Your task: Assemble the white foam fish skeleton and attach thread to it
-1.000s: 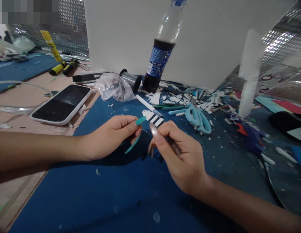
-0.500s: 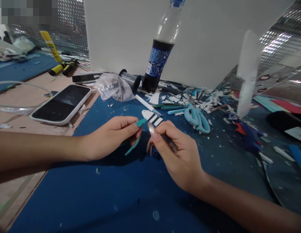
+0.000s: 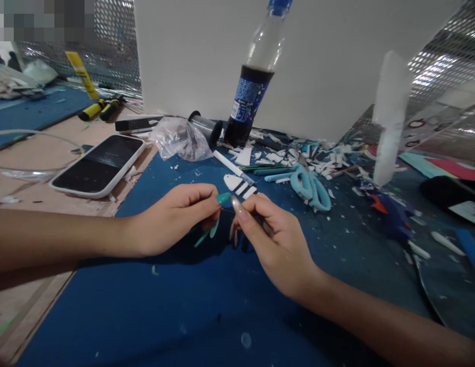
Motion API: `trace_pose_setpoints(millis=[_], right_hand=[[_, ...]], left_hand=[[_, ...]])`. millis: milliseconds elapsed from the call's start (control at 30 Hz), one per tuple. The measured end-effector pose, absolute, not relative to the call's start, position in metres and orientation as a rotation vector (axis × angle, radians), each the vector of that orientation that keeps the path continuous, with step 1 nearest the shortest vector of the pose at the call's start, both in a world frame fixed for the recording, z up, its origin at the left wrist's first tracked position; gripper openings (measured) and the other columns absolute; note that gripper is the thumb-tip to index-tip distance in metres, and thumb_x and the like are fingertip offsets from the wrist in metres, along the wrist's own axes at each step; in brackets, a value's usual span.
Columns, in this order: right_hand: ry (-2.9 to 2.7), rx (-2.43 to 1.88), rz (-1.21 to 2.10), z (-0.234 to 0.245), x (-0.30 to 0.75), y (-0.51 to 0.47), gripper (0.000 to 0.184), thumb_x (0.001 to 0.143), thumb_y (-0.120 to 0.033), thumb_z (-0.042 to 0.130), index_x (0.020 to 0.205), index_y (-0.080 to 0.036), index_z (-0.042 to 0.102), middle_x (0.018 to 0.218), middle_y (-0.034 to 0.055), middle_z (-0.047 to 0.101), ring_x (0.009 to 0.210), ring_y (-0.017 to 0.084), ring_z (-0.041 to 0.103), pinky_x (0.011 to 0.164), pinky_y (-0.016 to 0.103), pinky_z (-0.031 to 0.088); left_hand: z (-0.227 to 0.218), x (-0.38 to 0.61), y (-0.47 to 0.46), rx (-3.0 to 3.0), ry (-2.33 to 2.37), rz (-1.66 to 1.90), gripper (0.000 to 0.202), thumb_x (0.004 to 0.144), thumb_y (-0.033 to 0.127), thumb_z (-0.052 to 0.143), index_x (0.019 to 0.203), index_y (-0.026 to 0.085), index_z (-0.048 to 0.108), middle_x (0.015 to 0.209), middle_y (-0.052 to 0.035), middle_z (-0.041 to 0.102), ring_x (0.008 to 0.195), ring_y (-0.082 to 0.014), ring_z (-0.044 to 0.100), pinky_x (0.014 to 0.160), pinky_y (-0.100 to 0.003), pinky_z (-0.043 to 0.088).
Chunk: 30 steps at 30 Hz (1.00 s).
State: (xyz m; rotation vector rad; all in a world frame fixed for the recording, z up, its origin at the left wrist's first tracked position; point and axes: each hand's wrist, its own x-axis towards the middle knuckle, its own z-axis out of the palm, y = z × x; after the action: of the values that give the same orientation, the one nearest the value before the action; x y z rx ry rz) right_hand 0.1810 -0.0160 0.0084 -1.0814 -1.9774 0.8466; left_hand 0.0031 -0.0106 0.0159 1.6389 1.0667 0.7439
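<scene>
Both hands hover over the blue mat (image 3: pixel 183 306), their pinched fingertips almost meeting. My left hand (image 3: pixel 179 216), with long green nails, is closed thumb against finger. Opposite it, my right hand (image 3: pixel 281 239), with pale glossy nails, is also closed in a pinch. Between the two pinches a thin thread (image 3: pixel 226 209) shows faintly; its ends are hidden by the fingers. Just beyond the fingertips lie a rounded white piece (image 3: pixel 232 182) and several small white strips (image 3: pixel 249 192). A white pen-like stick (image 3: pixel 231 165) rests behind them.
Light-blue scissors (image 3: pixel 309 186) lie right of the hands, near a glue gun (image 3: pixel 398 216) with its cord. Behind stand a cola bottle (image 3: pixel 247 102), a spool (image 3: pixel 204 127) and a plastic bag (image 3: pixel 179 137). A phone (image 3: pixel 99 165) lies left. White scraps (image 3: pixel 317 158) cover the back.
The right hand has shifted slightly left, bringing its thumb nail closer to the left thumb. Both pinches stay closed, and the view has dipped very little.
</scene>
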Motion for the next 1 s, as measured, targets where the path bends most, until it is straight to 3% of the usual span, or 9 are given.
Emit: trace_pose_setpoints(millis=[100, 267, 433, 733, 867, 1000], right_hand=[[-1.977, -1.119, 0.902, 0.009, 0.181, -0.014, 0.033, 0.092, -0.026, 0.045, 0.062, -0.017, 0.054, 0.060, 0.0007, 0.055, 0.062, 0.014, 0.053, 0.063, 0.030, 0.042], [-2.041, -1.147, 0.903, 0.009, 0.181, -0.012, 0.033, 0.091, -0.022, 0.044, 0.059, -0.017, 0.052, 0.057, 0.0005, 0.054, 0.061, 0.014, 0.053, 0.061, 0.029, 0.041], [-2.043, -1.141, 0.928, 0.007, 0.181, -0.012, 0.031, 0.091, -0.020, 0.044, 0.061, -0.018, 0.053, 0.060, 0.0005, 0.055, 0.063, 0.014, 0.054, 0.061, 0.029, 0.041], [-2.030, -0.873, 1.148, 0.016, 0.184, -0.015, 0.044, 0.098, -0.037, 0.025, 0.072, -0.021, 0.056, 0.072, 0.0020, 0.056, 0.074, 0.014, 0.054, 0.073, 0.031, 0.044], [-2.155, -0.746, 1.118, 0.019, 0.186, -0.013, 0.041, 0.097, -0.037, 0.029, 0.069, -0.021, 0.053, 0.074, 0.0018, 0.055, 0.079, 0.015, 0.051, 0.081, 0.035, 0.040], [-2.103, -0.736, 1.129, 0.014, 0.186, -0.014, 0.036, 0.094, -0.040, 0.041, 0.064, -0.020, 0.049, 0.067, -0.0002, 0.051, 0.071, 0.014, 0.049, 0.068, 0.030, 0.042]], left_hand=[[0.016, 0.001, -0.013, 1.864, 1.167, 0.756, 0.034, 0.092, 0.034, 0.037, 0.063, 0.017, 0.042, 0.055, 0.0053, 0.043, 0.048, -0.0063, 0.040, 0.046, -0.018, 0.032], [0.013, -0.004, -0.019, 2.384, 1.231, 0.906, 0.026, 0.091, 0.020, 0.036, 0.065, 0.019, 0.036, 0.056, 0.0047, 0.040, 0.048, -0.0076, 0.036, 0.047, -0.021, 0.029], [0.013, -0.004, -0.021, 2.450, 1.293, 1.016, 0.024, 0.088, 0.013, 0.036, 0.065, 0.020, 0.035, 0.054, 0.0058, 0.034, 0.046, -0.0076, 0.033, 0.046, -0.021, 0.028], [0.013, -0.004, -0.018, 2.477, 1.199, 1.045, 0.024, 0.090, 0.015, 0.037, 0.067, 0.019, 0.036, 0.056, 0.0055, 0.039, 0.047, -0.0064, 0.036, 0.047, -0.020, 0.031], [0.010, -0.005, -0.018, 2.482, 1.128, 1.026, 0.022, 0.090, 0.016, 0.038, 0.069, 0.019, 0.038, 0.058, 0.0048, 0.044, 0.049, -0.0065, 0.039, 0.049, -0.019, 0.032], [0.012, -0.004, -0.020, 2.466, 1.132, 1.001, 0.022, 0.090, 0.018, 0.038, 0.068, 0.019, 0.037, 0.058, 0.0048, 0.042, 0.049, -0.0073, 0.038, 0.049, -0.020, 0.032]])
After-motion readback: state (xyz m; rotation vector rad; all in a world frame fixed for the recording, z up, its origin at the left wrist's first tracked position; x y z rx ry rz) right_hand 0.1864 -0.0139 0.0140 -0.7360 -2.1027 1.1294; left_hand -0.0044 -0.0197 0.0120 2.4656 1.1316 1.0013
